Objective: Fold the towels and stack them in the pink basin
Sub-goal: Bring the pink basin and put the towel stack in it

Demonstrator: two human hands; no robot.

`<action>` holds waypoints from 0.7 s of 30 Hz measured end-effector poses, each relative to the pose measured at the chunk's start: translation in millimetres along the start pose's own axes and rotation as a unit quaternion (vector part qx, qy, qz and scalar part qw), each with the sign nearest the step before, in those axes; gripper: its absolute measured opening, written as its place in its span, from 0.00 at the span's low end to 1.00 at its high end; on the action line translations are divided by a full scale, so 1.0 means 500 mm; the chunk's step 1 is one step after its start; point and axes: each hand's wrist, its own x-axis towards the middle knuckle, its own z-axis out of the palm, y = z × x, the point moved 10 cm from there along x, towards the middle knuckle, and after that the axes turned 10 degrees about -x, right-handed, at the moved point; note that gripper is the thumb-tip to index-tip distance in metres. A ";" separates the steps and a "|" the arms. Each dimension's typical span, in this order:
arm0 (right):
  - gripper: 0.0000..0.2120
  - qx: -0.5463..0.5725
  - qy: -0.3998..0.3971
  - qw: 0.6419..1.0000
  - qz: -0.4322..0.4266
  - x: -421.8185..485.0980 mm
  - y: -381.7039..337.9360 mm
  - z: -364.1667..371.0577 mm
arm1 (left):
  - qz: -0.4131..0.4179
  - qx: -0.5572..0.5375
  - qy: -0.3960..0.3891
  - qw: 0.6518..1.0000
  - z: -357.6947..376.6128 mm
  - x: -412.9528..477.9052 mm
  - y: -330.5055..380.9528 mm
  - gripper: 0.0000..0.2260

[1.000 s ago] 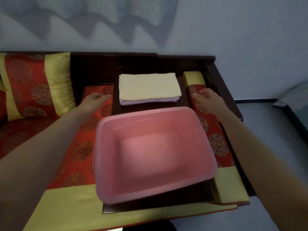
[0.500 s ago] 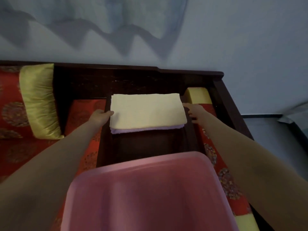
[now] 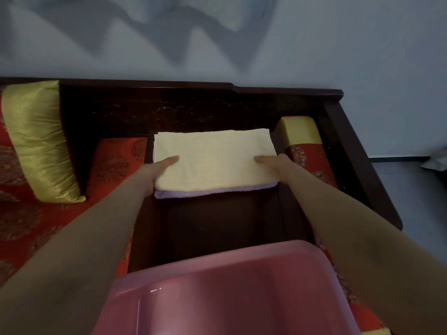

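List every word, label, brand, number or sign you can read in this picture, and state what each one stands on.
None: no readable text shows anywhere in this view.
The yellow towel, the lilac towel under it and the pink basin are plain.
The red cushions carry round ornamental medallions and the gold pillow a woven fret pattern: decoration, not writing.

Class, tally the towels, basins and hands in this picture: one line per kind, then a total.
Towels: 2, the yellow towel on the lilac towel
Basins: 1, the pink basin
Hands: 2, left hand and right hand, thumbs on the yellow towel
Total: 5
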 end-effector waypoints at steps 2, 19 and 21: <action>0.36 -0.002 -0.028 0.999 0.022 -0.003 0.005 0.011 | 0.003 -0.012 -0.011 1.000 0.016 -0.014 0.004 0.16; 0.15 0.071 -0.032 0.988 -0.134 -0.306 -0.118 -0.060 | 0.209 -0.005 0.003 0.978 -0.056 -0.327 0.163 0.21; 0.16 0.085 -0.016 0.985 -0.150 -0.375 -0.121 -0.090 | 0.225 -0.015 -0.008 0.974 -0.074 -0.395 0.171 0.17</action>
